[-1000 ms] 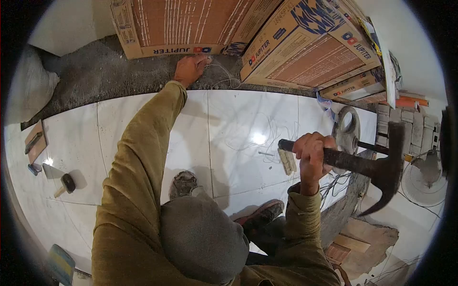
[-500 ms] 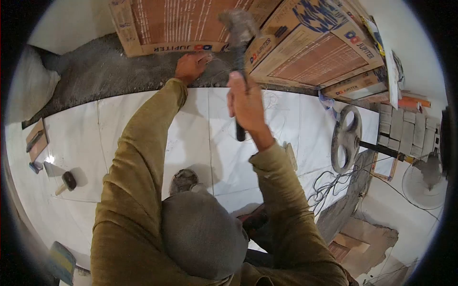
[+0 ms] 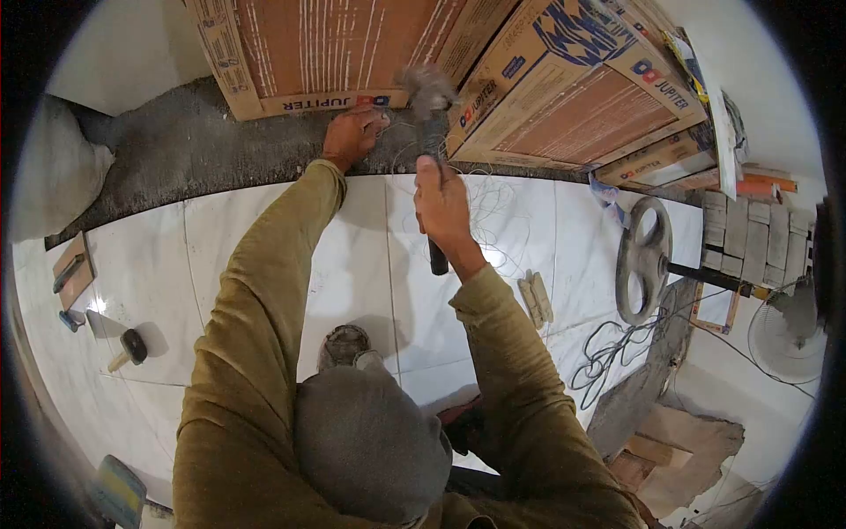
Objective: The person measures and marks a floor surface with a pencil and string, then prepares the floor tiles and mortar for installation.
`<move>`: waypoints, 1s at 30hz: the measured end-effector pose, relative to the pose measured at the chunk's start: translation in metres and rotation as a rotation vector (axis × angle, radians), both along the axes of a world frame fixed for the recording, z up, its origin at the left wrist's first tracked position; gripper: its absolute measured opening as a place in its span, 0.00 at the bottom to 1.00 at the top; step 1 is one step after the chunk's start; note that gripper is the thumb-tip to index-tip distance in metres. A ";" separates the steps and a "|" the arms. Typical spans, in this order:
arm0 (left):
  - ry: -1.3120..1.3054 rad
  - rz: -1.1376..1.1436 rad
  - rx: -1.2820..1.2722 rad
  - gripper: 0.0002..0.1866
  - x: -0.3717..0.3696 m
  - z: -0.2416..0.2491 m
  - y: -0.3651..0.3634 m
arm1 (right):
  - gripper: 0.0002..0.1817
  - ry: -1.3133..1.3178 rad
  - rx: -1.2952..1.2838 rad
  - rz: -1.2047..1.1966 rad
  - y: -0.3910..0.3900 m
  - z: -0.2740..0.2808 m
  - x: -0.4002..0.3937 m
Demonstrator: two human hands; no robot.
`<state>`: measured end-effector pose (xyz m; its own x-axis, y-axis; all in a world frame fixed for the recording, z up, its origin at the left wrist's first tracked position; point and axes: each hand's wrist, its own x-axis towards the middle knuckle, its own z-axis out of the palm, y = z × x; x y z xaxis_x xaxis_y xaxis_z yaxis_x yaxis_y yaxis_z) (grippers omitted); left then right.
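My right hand (image 3: 443, 210) is wrapped round the handle of a hammer (image 3: 433, 132), whose metal head is smeared by motion in front of the boxes. To the left, my left hand (image 3: 349, 139) is low over the strip of rough grey floor (image 3: 211, 141), its fingers pinched close to the base of a cardboard tile box (image 3: 308, 103). What they pinch is too small to make out. Thin string (image 3: 493, 207) lies in loose loops on the white tiles (image 3: 352, 229) and reaches towards the left hand.
Another tile box (image 3: 582, 115) leans at the right. A grey suction lifter (image 3: 642, 260) and coiled cable (image 3: 604, 361) are on the right. A rubber mallet (image 3: 132, 346) and a trowel (image 3: 69, 271) lie left. A wooden piece (image 3: 535, 300) lies by my right sleeve.
The hammer and my right hand have moved slightly down and left in view. My left hand stays by the box base, and the whole scene has shifted a little lower.
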<state>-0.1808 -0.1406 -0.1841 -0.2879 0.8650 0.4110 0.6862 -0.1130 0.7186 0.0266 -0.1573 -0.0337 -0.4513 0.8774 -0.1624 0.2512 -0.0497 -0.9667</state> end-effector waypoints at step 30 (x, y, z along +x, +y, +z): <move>-0.020 -0.011 -0.046 0.08 0.003 0.015 -0.004 | 0.20 -0.170 -0.128 0.185 -0.002 0.087 0.003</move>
<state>-0.1780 -0.1444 -0.1695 -0.2860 0.8859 0.3652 0.6705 -0.0873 0.7368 0.0296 -0.1596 0.0531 -0.5586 0.7504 -0.3535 0.4254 -0.1067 -0.8987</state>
